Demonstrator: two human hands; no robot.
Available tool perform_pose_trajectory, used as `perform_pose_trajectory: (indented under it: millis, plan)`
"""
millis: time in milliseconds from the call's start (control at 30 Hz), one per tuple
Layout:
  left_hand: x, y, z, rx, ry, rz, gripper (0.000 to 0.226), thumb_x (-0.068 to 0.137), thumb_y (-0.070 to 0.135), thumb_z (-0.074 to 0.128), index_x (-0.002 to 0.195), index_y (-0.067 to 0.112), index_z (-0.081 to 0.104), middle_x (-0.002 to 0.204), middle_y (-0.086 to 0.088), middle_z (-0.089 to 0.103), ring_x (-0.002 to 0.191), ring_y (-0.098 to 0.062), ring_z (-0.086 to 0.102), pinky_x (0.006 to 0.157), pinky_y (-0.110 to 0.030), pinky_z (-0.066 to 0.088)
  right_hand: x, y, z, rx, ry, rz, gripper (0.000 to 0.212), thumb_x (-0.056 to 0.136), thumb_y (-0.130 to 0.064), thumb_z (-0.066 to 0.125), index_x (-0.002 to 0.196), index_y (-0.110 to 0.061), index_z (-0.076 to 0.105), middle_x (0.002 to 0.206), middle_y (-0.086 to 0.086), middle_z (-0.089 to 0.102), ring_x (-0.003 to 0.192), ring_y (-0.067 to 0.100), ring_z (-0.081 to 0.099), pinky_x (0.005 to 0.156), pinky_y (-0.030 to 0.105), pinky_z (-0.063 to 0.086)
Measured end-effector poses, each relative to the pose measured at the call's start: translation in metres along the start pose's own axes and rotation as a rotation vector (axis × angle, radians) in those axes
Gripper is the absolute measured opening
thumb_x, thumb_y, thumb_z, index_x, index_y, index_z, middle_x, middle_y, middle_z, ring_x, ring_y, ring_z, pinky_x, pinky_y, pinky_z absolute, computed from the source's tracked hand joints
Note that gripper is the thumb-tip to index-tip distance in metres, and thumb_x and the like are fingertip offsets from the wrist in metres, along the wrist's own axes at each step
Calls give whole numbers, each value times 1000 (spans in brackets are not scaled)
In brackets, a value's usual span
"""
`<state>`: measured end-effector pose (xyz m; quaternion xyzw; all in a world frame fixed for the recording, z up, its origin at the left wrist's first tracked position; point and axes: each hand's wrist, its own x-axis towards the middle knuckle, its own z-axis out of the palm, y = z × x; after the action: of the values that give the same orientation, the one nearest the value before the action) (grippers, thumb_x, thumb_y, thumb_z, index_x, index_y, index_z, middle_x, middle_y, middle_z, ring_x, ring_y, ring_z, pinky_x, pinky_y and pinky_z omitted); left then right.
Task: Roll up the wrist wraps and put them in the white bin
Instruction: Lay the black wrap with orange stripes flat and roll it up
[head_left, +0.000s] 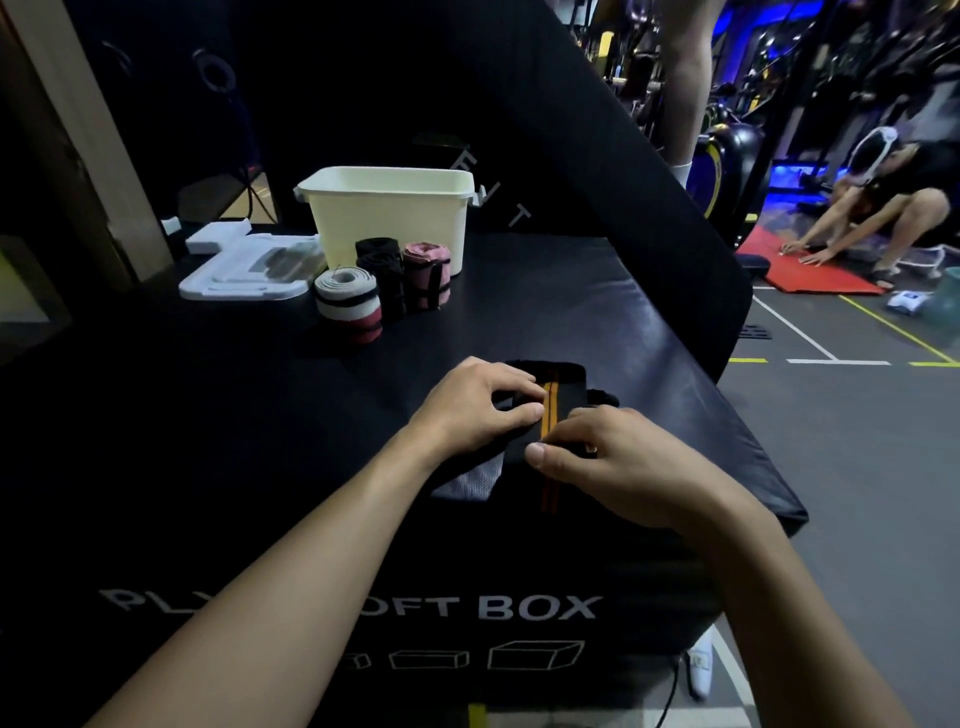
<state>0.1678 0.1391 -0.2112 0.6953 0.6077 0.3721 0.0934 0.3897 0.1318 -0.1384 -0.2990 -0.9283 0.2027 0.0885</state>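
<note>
Our left hand (475, 402) and right hand (605, 457) both pinch the black orange-striped wrist wrap (550, 415) on the black box (260, 415).

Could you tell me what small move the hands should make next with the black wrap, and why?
Probably keep rolling: the left hand and right hand both pinch the black orange-striped wrap, whose tail is unrolled, while the finished rolls stand outside the white bin.

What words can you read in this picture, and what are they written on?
"BOX", after partly hidden letters "PL" and "OFT": front of the black soft box, an arm covers the rest.
"E", "N", "T" or similar, faint and uncertain: black upright pad behind the white bin.
</note>
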Motion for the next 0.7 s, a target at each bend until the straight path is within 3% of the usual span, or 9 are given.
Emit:
perform_pose_trajectory:
  millis: [67,167,300,500,600,700]
  plan:
    - [0,-1,0,-18,-3,-9,19,90,34,76,108,36,80,122,15,72,103,25,50,91,1,30,5,2,-1,25,17,20,23,99,-48,55,89,-30,66,78,-5,65,75,6,58,72,30,47]
    - [2,-2,-1,-37,-3,-14,22,94,30,68,112,35,79,124,14,73,108,12,54,102,-19,42,10,2,-2,82,38,73,25,96,-49,59,110,-29,61,96,-6,67,91,11,61,84,35,50]
    - [5,-5,2,-79,-50,-28,29,92,38,58,114,41,76,122,18,73,118,-2,65,102,-40,52,14,1,7,67,175,82,24,90,-54,58,100,-33,55,101,-11,56,94,15,59,84,40,51]
    - [5,-4,2,-66,-42,-17,24,94,33,58,107,39,77,110,20,74,109,-2,67,95,-40,54,15,-7,16,-83,439,34,20,92,-43,67,84,-29,57,88,-10,59,82,14,54,65,36,42]
    - [4,-4,3,-42,-13,-34,26,92,43,58,111,43,76,119,22,72,117,-3,63,100,-41,52,11,-4,23,-121,543,-12,19,92,-42,70,84,-25,65,84,-9,63,74,18,59,62,39,48]
    - [1,-4,1,-29,51,-64,24,88,41,65,108,39,79,120,20,72,119,-3,60,104,-39,49,7,1,22,-86,574,-62,25,89,-52,66,82,-28,69,77,-14,57,66,12,54,58,37,48]
